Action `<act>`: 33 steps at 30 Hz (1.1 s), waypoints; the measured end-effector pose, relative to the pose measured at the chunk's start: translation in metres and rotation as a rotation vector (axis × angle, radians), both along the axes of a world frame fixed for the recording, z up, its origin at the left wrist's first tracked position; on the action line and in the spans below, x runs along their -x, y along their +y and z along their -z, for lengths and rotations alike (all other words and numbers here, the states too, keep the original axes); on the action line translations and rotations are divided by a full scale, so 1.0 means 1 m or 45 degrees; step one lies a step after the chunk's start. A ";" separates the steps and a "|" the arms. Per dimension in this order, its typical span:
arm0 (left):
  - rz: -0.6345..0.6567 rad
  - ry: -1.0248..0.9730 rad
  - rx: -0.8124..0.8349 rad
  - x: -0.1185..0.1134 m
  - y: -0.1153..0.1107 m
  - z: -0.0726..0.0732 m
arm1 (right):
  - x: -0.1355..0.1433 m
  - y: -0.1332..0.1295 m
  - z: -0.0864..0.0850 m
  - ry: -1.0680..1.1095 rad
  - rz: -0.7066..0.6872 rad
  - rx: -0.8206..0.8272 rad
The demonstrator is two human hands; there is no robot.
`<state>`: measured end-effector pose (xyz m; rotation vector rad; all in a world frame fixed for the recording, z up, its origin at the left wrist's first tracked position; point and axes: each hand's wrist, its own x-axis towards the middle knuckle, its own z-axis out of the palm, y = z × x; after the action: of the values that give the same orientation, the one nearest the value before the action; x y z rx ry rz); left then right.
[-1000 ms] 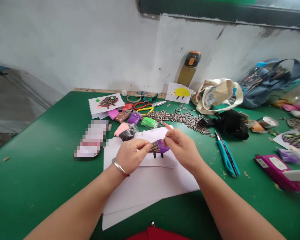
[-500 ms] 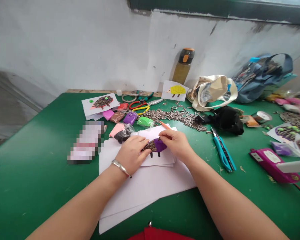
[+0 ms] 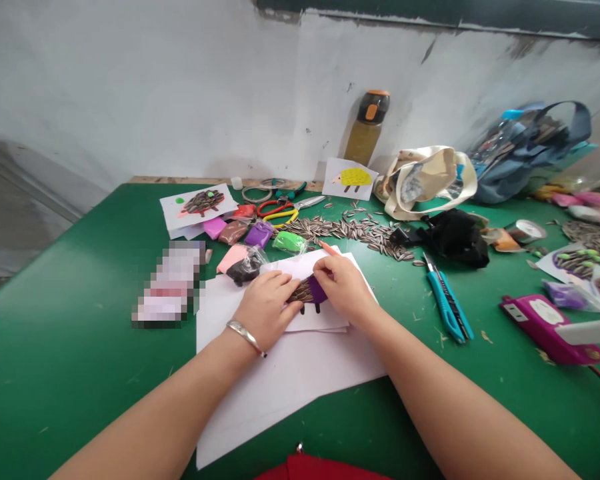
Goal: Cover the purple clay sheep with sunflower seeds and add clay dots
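Note:
My left hand lies with its fingers spread over the left side of a small white card, beside striped seeds set in a purple clay shape with two dark legs. At the shape's right end, my right hand has its fingertips pinched together; what they hold is hidden. The card rests on larger white sheets. An orange pointed tip shows just above my right hand. A heap of loose seeds lies behind both hands.
Clay packets, the green one nearest the seeds, lie behind my left hand. A blurred phone is at left; a teal cutter and magenta glue gun at right. Bags and a bottle stand by the wall.
My right hand has moved slightly left and covers more of the purple shape. My left hand stays nearly in place on the card.

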<state>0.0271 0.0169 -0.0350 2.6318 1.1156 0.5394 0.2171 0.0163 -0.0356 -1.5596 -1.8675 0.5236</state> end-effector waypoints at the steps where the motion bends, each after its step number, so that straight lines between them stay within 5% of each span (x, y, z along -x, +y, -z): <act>1: 0.000 -0.003 -0.001 0.000 0.000 0.000 | 0.000 0.000 0.000 -0.009 0.013 0.011; 33: -0.007 0.058 0.012 -0.001 -0.002 -0.001 | -0.003 0.002 0.002 -0.211 -0.112 -0.069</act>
<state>0.0282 0.0154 -0.0342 2.6460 1.1364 0.4770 0.2202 0.0179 -0.0380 -1.5310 -2.0646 0.3887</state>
